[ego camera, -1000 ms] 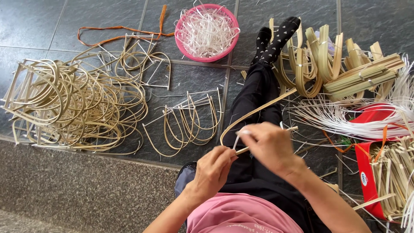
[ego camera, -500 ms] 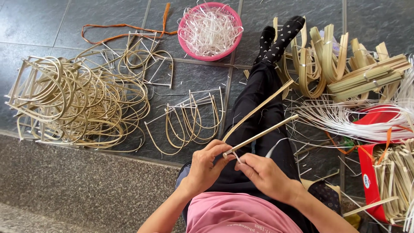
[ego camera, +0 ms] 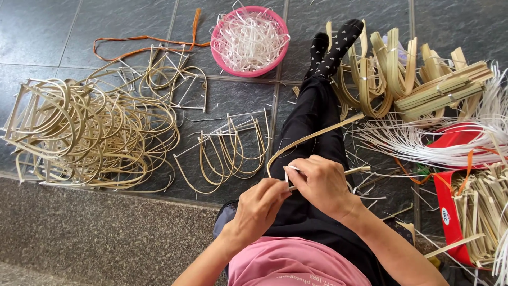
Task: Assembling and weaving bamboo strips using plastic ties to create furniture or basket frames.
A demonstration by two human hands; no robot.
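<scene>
- The right hand [ego camera: 324, 182] is closed around a bent bamboo strip [ego camera: 312, 136], gripping it over the lap, where its two ends come together
- The left hand [ego camera: 260, 207] pinches a thin white tie [ego camera: 292, 168] at the same spot, touching the right fingers
- The strip loops out from the hands, over the black trouser leg [ego camera: 312, 111]
- A pile of finished bamboo frames [ego camera: 90, 132] lies on the floor to the left
- A pink basket [ego camera: 249, 39] of white ties sits beyond the feet
</scene>
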